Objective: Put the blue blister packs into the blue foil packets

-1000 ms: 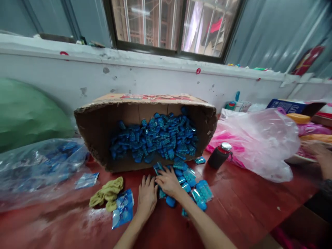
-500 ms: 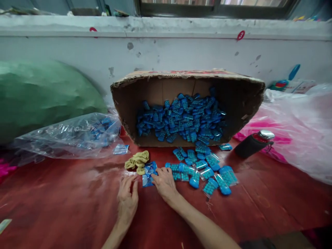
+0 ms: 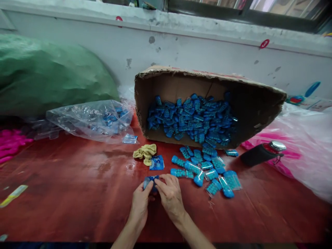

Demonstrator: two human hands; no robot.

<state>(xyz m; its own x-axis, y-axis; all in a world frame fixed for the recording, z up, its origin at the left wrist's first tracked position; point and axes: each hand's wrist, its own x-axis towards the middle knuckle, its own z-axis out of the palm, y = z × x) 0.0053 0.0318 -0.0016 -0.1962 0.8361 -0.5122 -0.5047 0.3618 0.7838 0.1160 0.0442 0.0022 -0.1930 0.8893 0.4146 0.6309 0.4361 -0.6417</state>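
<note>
Fingers (image 3: pixel 161 185) of the left hand (image 3: pixel 140 204) and right hand (image 3: pixel 171 196) grip a blue packet (image 3: pixel 151 180); beyond them lies a yellow cloth (image 3: pixel 146 151), to their right loose blue pouches (image 3: pixel 193 167).

Dim, flat light; carton (image 3: pixel 259 110) interior shadowed, darkest right; glare on bottle cap (image 3: pixel 277 146); slight blur; edges stretched.

The left hand (image 3: pixel 140 204) and right hand (image 3: pixel 170 195) are both bare, with slender, tapering fingers (image 3: pixel 161 187) and softly rounded knuckles (image 3: pixel 171 191), and run through narrow, uncovered wrists (image 3: pixel 182 217) into slim, smooth-looking forearms (image 3: pixel 194 231), equally bare along all that shows and widening gently below the wrists.
</note>
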